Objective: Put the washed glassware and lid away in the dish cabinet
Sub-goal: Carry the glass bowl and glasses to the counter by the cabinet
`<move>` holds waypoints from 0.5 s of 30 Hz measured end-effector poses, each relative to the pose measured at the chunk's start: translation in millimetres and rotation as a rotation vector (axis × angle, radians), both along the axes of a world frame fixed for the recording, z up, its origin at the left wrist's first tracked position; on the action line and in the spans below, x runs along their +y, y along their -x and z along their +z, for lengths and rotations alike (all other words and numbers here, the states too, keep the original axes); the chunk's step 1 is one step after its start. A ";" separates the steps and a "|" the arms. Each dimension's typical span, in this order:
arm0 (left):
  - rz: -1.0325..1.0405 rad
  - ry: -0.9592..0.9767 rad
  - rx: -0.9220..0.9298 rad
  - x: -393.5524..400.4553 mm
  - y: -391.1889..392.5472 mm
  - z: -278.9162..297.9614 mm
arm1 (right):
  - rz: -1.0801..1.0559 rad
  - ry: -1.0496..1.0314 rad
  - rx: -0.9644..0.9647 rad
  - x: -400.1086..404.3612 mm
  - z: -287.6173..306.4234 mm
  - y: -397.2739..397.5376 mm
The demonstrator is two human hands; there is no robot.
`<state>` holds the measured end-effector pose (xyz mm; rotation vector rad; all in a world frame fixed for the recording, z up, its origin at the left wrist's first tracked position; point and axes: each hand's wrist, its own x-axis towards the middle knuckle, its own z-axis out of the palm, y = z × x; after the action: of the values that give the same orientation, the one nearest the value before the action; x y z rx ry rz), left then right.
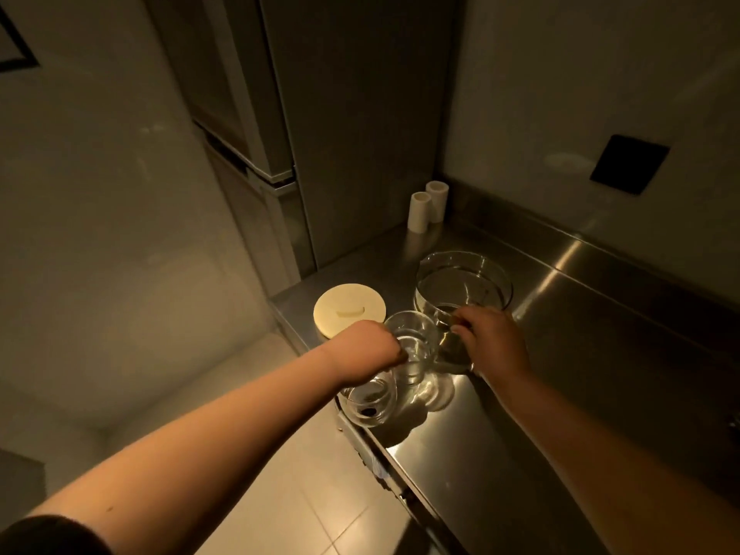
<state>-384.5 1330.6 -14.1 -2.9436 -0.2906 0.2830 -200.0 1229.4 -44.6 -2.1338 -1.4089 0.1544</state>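
On the steel desk (560,354), near its left end, a person reaches in with both bare arms under dim, yellowish light. Her left hand (368,346) is curled into a loose fist, its fingers (394,348) bent over the near rim of a clear drinking glass (416,346); they seem to be closed on that rim, though the fingertips are hidden behind the knuckles. Just below that fist, at the desk's front edge, sits a low round glass bowl (366,404) with something dark showing through its base. The right hand (490,342) lies palm down just right of the drinking glass, its fingers (460,320) bent and pointing left, touching the rim of a second glass vessel (454,354) that is mostly covered by the hand; whether they actually grip it I cannot tell. Beyond those fingers stands a large clear glass bowl (464,284), empty-looking and upright. To the left of the left fingers, a cream round lid (349,314) with a small raised handle lies flat near the desk's corner. Farther back, against the wall, two white cylinders (426,208) stand side by side. Tall grey cabinet doors (352,126) rise behind the desk, and pale floor tiles (312,494) show below the arms.
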 end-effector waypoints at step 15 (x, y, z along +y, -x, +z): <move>-0.206 0.109 0.053 67.7 -56.0 -28.2 | -0.032 0.021 0.062 105.8 10.0 -39.8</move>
<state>-328.5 1398.4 -42.3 -3.0342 0.0365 0.3573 -160.1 1335.1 -34.6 -2.1489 -1.3426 0.2218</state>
